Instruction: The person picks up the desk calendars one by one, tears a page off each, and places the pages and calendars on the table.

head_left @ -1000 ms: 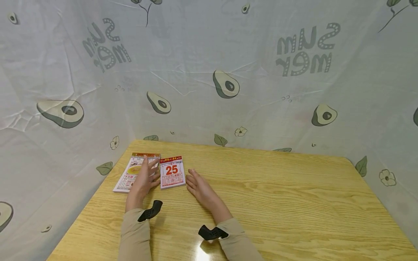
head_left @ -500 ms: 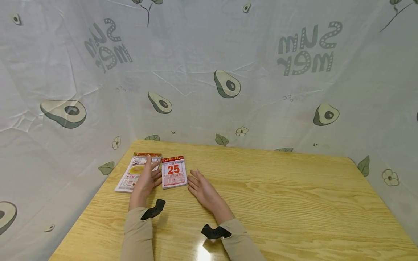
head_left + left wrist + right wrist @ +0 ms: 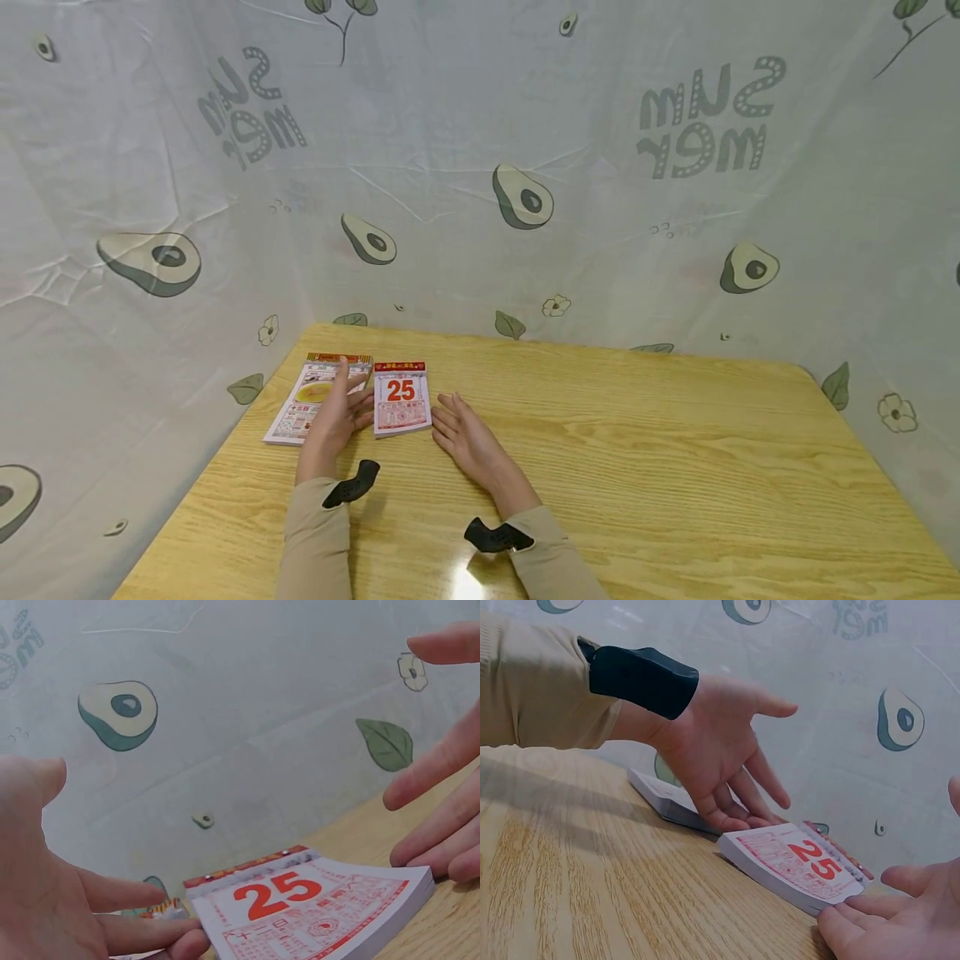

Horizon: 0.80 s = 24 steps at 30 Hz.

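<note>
A small tear-off calendar (image 3: 402, 400), with a red header and a large red "25", lies flat on the table between the two hands. Along its left edge, the left hand (image 3: 335, 417) has its fingers extended and touching the pad's side in the left wrist view. The right hand (image 3: 468, 437) is held at the opposite edge, fingers straight, with fingertips against the pad's side in the right wrist view (image 3: 892, 915). A larger tear-off calendar (image 3: 288, 421), showing a yellow oval picture, lies to the left; the left hand hides part of it in the head view.
Both calendars lie toward the back left of a wood-grain table (image 3: 637, 467). A pale curtain (image 3: 450, 108) printed with avocados hangs behind and along the sides. A black wrist device (image 3: 352, 485) sits at the left cuff, and a similar one (image 3: 497, 536) at the right.
The small calendar has turned slightly clockwise, so its header lies straighter across. Both hands stay at its sides. The whole head view has shifted a little.
</note>
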Each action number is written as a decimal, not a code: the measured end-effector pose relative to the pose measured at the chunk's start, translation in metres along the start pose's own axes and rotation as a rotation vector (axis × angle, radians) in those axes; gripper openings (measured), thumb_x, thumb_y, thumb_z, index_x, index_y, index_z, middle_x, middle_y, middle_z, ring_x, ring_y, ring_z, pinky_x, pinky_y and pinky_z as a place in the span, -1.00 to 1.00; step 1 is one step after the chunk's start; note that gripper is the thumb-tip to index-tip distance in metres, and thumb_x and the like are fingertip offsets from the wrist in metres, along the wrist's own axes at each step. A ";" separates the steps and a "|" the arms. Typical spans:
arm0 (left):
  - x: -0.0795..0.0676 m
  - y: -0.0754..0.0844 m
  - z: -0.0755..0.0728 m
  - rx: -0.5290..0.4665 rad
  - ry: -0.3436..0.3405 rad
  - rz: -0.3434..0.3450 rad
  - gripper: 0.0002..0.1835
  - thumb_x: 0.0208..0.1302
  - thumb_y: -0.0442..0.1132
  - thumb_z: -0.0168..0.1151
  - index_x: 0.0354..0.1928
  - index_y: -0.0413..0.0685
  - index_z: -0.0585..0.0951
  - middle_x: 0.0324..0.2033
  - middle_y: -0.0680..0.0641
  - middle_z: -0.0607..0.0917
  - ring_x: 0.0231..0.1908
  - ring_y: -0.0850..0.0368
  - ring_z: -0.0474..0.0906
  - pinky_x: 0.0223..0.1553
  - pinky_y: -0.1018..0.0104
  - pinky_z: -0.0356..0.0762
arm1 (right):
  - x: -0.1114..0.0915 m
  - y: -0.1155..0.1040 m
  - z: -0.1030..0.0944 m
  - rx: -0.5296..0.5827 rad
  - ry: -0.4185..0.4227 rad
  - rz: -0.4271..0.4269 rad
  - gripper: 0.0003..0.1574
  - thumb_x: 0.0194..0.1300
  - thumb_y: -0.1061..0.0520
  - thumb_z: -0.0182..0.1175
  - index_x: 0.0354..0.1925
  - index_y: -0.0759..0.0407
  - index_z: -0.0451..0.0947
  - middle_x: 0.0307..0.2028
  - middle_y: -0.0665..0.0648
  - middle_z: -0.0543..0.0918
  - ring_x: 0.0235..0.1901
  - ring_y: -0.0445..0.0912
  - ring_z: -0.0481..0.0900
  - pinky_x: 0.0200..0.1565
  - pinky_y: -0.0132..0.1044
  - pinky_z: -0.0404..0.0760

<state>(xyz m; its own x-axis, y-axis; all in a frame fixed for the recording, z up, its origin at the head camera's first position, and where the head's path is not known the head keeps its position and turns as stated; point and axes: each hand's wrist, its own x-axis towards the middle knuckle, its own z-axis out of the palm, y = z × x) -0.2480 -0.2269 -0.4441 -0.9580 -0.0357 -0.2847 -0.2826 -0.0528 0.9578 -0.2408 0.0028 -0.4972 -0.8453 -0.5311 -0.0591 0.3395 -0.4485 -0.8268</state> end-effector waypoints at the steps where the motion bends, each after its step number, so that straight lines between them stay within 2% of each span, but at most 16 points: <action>1: 0.000 0.001 0.000 -0.004 0.000 0.004 0.02 0.29 0.52 -0.44 0.53 -0.09 -0.01 0.47 -0.31 0.13 0.42 -0.15 0.14 0.21 0.08 0.33 | 0.000 0.000 0.000 0.001 -0.002 0.000 -0.11 0.57 -0.25 -0.35 0.53 0.29 -0.25 0.50 0.46 -0.18 0.52 0.25 -0.20 0.49 0.04 -0.13; 7: -0.002 0.003 -0.002 0.025 0.017 0.032 -0.01 0.29 0.52 -0.44 0.53 -0.06 0.05 0.45 -0.26 0.23 0.37 -0.12 0.21 0.18 0.10 0.34 | 0.000 -0.001 -0.001 0.024 -0.005 0.003 -0.11 0.57 -0.25 -0.37 0.53 0.30 -0.25 0.50 0.47 -0.19 0.52 0.25 -0.21 0.49 0.02 -0.14; 13: -0.002 0.002 -0.003 -0.008 -0.029 0.030 0.03 0.24 0.56 -0.44 0.54 -0.01 0.00 0.48 -0.23 0.16 0.45 -0.18 0.11 0.40 -0.11 0.13 | 0.000 -0.001 -0.002 0.047 -0.005 0.007 -0.11 0.57 -0.25 -0.35 0.53 0.30 -0.25 0.50 0.46 -0.19 0.52 0.25 -0.22 0.50 0.02 -0.16; 16: 0.000 0.001 -0.003 -0.042 -0.037 0.016 0.01 0.24 0.56 -0.34 0.54 0.03 0.01 0.49 -0.20 0.14 0.46 -0.20 0.09 0.40 -0.15 0.15 | -0.001 -0.001 -0.002 0.050 -0.003 0.009 -0.11 0.57 -0.25 -0.35 0.53 0.29 -0.25 0.50 0.46 -0.19 0.52 0.24 -0.22 0.50 0.02 -0.16; 18: 0.001 0.000 -0.003 -0.031 -0.031 0.014 -0.08 0.33 0.46 -0.26 0.54 0.05 0.01 0.49 -0.19 0.15 0.44 -0.20 0.14 0.33 -0.11 0.28 | -0.001 -0.001 -0.002 0.043 -0.003 0.007 -0.12 0.57 -0.25 -0.37 0.53 0.29 -0.26 0.50 0.46 -0.19 0.52 0.25 -0.22 0.50 0.02 -0.16; 20: 0.002 -0.002 -0.002 -0.021 -0.019 0.018 -0.21 0.43 0.29 -0.15 0.54 0.05 0.03 0.47 -0.20 0.19 0.38 -0.17 0.24 0.20 0.01 0.45 | -0.002 -0.002 -0.002 0.039 -0.001 0.008 -0.12 0.57 -0.24 -0.38 0.53 0.29 -0.25 0.50 0.46 -0.19 0.52 0.25 -0.21 0.50 0.02 -0.15; 24: 0.006 -0.006 -0.002 0.004 -0.014 0.042 -0.37 0.52 -0.09 -0.05 0.53 0.03 0.05 0.42 -0.22 0.26 0.16 0.02 0.51 -0.09 0.25 0.60 | -0.001 -0.002 -0.002 0.039 0.000 0.009 -0.13 0.58 -0.24 -0.39 0.53 0.29 -0.26 0.50 0.46 -0.18 0.52 0.25 -0.21 0.50 0.02 -0.15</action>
<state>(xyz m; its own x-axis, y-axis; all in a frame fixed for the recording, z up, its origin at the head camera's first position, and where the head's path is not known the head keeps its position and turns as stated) -0.2519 -0.2288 -0.4517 -0.9696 -0.0239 -0.2436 -0.2423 -0.0471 0.9690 -0.2413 0.0062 -0.4966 -0.8419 -0.5355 -0.0662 0.3630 -0.4713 -0.8038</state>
